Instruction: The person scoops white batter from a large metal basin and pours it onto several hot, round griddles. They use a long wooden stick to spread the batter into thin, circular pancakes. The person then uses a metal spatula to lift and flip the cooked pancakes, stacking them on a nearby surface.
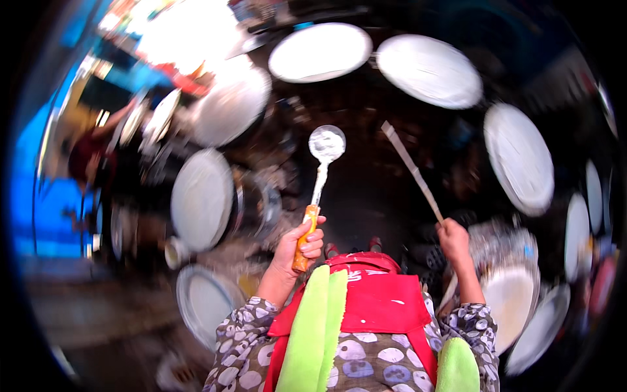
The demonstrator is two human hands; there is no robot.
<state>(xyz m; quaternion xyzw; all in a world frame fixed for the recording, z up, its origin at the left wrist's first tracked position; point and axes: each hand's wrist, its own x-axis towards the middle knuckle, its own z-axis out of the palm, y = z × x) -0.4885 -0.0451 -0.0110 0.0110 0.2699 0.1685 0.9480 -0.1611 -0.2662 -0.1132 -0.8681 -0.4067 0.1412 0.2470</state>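
My left hand [300, 245] is closed around the orange handle of a ladle [321, 171]. The ladle points away from me, and its round bowl and shaft are coated in a white substance. My right hand [454, 240] grips one end of a long, thin flat stick [411, 166], whose far end slants up and to the left. Ladle and stick are held apart over a dark floor area, touching none of the large white discs around me.
Large round white discs [321, 51] form an arc ahead, with another disc [519, 159] to the right and one [202, 200] to the left. A white-filled round container [507, 304] stands near my right forearm. A basin [205, 304] is at lower left. Another person [93, 157] is blurred at far left.
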